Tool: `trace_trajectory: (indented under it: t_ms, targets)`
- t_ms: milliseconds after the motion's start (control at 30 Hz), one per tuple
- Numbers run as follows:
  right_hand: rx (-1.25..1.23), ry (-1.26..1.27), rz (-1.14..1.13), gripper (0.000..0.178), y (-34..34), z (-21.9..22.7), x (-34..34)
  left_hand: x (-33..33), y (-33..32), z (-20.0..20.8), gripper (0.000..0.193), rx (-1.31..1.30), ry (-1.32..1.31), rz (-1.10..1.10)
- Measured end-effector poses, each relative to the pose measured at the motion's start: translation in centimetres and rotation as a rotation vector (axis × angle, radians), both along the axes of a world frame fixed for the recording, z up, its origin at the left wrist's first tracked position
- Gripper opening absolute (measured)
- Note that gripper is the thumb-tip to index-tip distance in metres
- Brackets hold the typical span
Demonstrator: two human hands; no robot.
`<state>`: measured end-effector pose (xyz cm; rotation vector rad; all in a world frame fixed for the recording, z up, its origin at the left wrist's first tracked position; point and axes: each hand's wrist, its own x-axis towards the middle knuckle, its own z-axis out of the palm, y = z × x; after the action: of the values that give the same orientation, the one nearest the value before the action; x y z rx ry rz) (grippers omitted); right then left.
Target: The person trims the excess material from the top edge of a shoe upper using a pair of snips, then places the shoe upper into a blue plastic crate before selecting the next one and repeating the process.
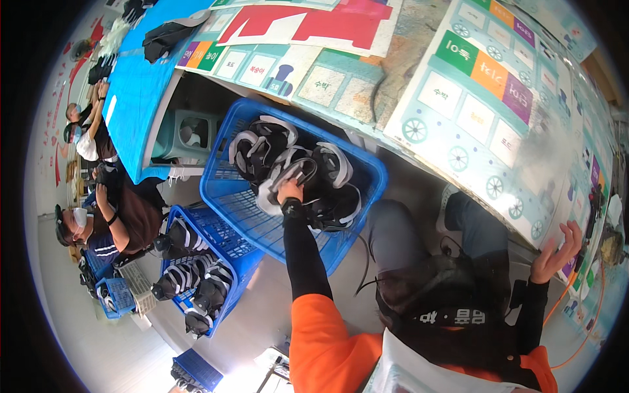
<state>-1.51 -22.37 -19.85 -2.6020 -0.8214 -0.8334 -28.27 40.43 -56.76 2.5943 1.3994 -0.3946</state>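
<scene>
A blue plastic basket [226,204] left of my knees holds several black caps with pale grey brims. My left hand [289,191] is down among them, its fingers closed on the edge of a cap [296,171]; the fingertips are partly hidden. More caps lie around it, including one cap [335,164] just to the right. Away from the basket, my right hand [557,254] is at the near right edge of the table, fingers spread, holding nothing.
The table [419,98] is covered in printed sheets. A black cap [169,39] sits on its blue section [134,98]. A second blue basket [229,288] of caps stands on the left. Co-workers sit at far left. An orange cord [597,308] hangs at right.
</scene>
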Motion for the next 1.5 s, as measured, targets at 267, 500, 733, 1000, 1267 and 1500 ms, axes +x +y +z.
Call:
trace_trajectory:
  t_ms: [267, 500, 733, 1000, 1267, 1500]
  targets:
    - [0.375, 0.923, 0.657, 0.027, 9.6, 5.1, -6.1, 2.0, -16.0, 18.9, 0.035, 0.293, -0.469, -0.06]
    - [0.178, 1.094, 0.769, 0.065, 21.1, -0.7, -11.3, 1.0, -35.1, 33.7, 0.021, -0.101, -0.446, -0.195]
    - [0.165, 0.963, 0.768, 0.034, 16.7, -7.7, -9.9, -1.2, -36.4, 34.8, 0.038, -0.141, -0.924, -0.203]
    - [0.38, 1.135, 0.652, 0.018, 14.5, -9.6, -9.4, -2.6, -31.0, 25.5, 0.037, -0.684, -1.102, 0.192]
    - [0.544, 1.434, 0.478, 0.017, 14.6, -10.4, -8.8, -0.9, -30.5, 25.0, 0.015, -0.798, -1.11, 0.194]
    - [0.678, 2.275, 0.796, 0.016, 13.6, -8.3, -6.1, -1.4, -32.7, 35.0, 0.019, -1.573, -1.276, 0.539]
